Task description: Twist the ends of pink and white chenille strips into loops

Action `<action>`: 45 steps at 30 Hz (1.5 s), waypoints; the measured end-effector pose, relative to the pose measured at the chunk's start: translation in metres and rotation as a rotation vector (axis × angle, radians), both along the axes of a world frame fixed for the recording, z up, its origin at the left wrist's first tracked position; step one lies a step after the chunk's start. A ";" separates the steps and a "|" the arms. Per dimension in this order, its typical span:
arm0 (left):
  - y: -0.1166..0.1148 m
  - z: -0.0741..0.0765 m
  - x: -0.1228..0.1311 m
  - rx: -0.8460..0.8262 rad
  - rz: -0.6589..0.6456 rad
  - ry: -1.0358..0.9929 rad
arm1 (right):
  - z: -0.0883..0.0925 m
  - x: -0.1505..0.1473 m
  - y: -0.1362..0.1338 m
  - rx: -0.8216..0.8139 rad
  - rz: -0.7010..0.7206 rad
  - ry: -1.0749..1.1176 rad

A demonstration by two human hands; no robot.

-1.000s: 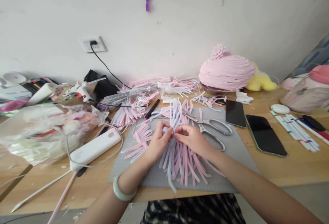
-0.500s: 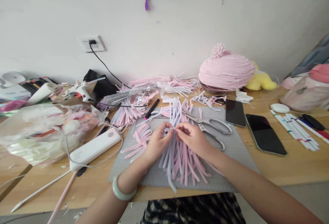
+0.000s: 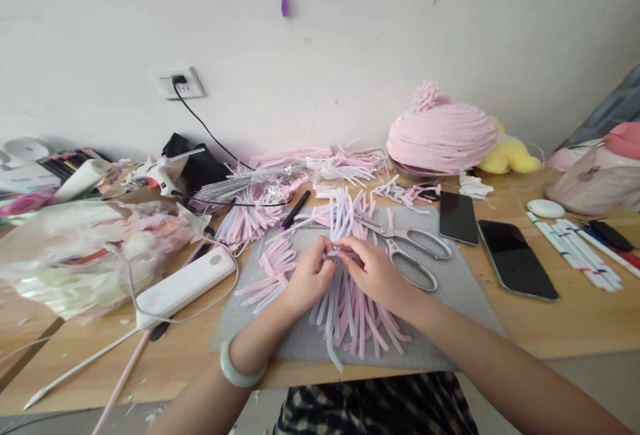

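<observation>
Wooden table (image 3: 575, 322): runs right across your view.
Gray cutting mat (image 3: 453, 278): lies straight ahead of you, near the table's front edge.
Clear plastic bag (image 3: 45, 255): well to the left of the mat, scraps showing through.
Heap of pipe cleaners (image 3: 356, 308): pink and lilac, fanned out on the middle of the mat.
Pink dome (image 3: 440, 138): strand-covered and tufted on top, at the back right.
Metal scissors (image 3: 393, 243): blades toward your heap, handles pointing right.
Left hand (image 3: 311, 275): over the heap, your thumb and forefinger pinching a lilac pipe cleaner (image 3: 330, 255).
Right hand (image 3: 373, 272): pinching that same strand, your fingertips close against the left ones.
Bigger smartphone (image 3: 517, 258): right of the mat, screen dark.
Black pen (image 3: 296, 210): pink-ended, at the mat's far edge.
</observation>
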State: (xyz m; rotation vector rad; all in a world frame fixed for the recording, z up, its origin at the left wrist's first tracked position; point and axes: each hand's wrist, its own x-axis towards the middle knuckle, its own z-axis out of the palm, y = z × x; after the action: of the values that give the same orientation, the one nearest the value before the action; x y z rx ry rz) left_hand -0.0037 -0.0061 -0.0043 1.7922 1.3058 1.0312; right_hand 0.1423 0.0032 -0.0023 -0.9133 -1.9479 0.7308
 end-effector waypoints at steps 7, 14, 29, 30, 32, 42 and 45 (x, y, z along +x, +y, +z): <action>0.003 0.002 -0.001 -0.077 0.074 -0.163 | 0.002 0.005 0.006 -0.071 -0.037 0.033; 0.006 0.007 -0.004 -0.159 0.086 -0.064 | 0.002 0.007 0.007 -0.075 -0.061 0.082; 0.006 -0.005 -0.002 0.005 0.066 -0.365 | 0.008 0.007 0.008 -0.476 -0.009 0.034; 0.006 -0.005 -0.002 0.010 0.055 -0.420 | 0.011 0.006 0.006 -0.567 0.019 0.092; 0.007 -0.007 -0.002 0.016 0.019 -0.447 | 0.012 0.004 0.005 -0.705 0.070 0.203; 0.008 0.002 -0.004 -0.086 -0.028 -0.407 | 0.004 0.006 0.008 -0.469 -0.004 0.128; 0.007 0.003 -0.004 -0.079 -0.050 -0.390 | 0.004 0.003 0.006 -0.616 0.024 0.198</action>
State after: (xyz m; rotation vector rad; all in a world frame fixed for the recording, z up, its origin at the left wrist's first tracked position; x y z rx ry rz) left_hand -0.0074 0.0005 -0.0012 1.4655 1.0404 1.2111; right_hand 0.1456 0.0096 0.0014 -1.1219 -1.5770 1.4228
